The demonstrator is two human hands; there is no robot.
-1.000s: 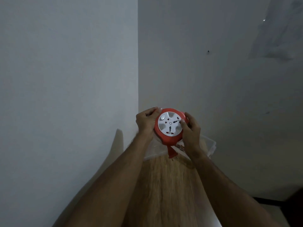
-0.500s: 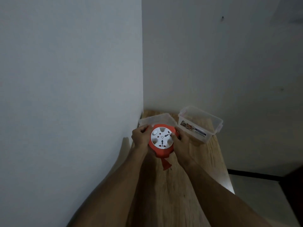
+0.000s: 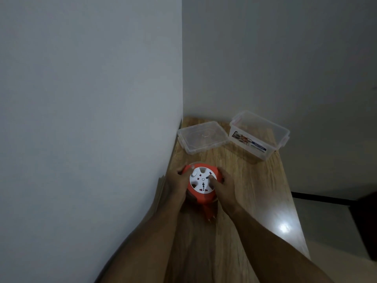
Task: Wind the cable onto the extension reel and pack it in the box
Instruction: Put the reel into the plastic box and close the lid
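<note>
An orange extension reel [image 3: 202,198] with a white socket face sits between both hands above the wooden table [image 3: 255,193]. My left hand [image 3: 177,180] grips its left rim. My right hand [image 3: 224,185] holds the right side, with a finger on the white face. An orange plug [image 3: 210,214] hangs from the reel's near edge. The clear plastic box [image 3: 260,134] with a printed label stands open at the table's far right. Its clear lid [image 3: 202,136] lies flat to the left of it. No loose cable shows.
The table is narrow and runs along a white wall [image 3: 91,119] on the left, ending at a grey wall in the far corner. Its right edge drops to the floor, where a dark object [image 3: 365,219] stands.
The view has tilted down, so the box and lid now show fully. Both hands have brought the reel down and closer to me, away from the box.
</note>
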